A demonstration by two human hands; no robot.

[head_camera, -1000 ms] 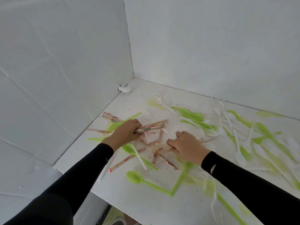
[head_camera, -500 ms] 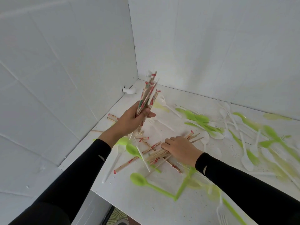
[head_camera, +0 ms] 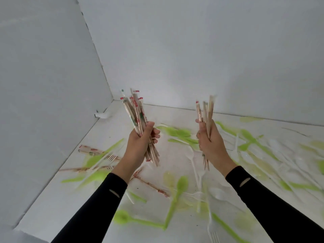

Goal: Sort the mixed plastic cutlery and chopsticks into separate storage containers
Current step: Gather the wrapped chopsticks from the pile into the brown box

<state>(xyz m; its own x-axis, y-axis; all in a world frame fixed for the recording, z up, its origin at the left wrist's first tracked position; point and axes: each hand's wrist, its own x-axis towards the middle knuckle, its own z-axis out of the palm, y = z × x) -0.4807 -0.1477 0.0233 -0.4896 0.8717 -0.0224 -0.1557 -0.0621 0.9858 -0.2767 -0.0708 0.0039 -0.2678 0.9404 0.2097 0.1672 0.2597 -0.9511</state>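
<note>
— Head view, from my end: both hands are raised above the tabletop [head_camera: 43,213], each with its fingers curled round chopsticks
— Which one has more?
— My left hand [head_camera: 140,146] grips the thick bundle [head_camera: 134,113] of paper-wrapped sticks, roughly upright, red-printed ends up. My right hand [head_camera: 212,144] clasps the thin bundle [head_camera: 207,113], only a few sticks, also upright and blurred at the top
— Do the two bundles touch?
— No, they are apart, and both are clear above the tabletop
— What lies on the tabletop itself?
— I see loose chopsticks [head_camera: 152,186] lying flat on it under my left wrist, and more wrapped ones [head_camera: 89,149] near its left edge. Across the rest are green spoons [head_camera: 177,190], a white fork [head_camera: 213,230] at its near edge and pale cutlery too smeared to tell apart
</note>
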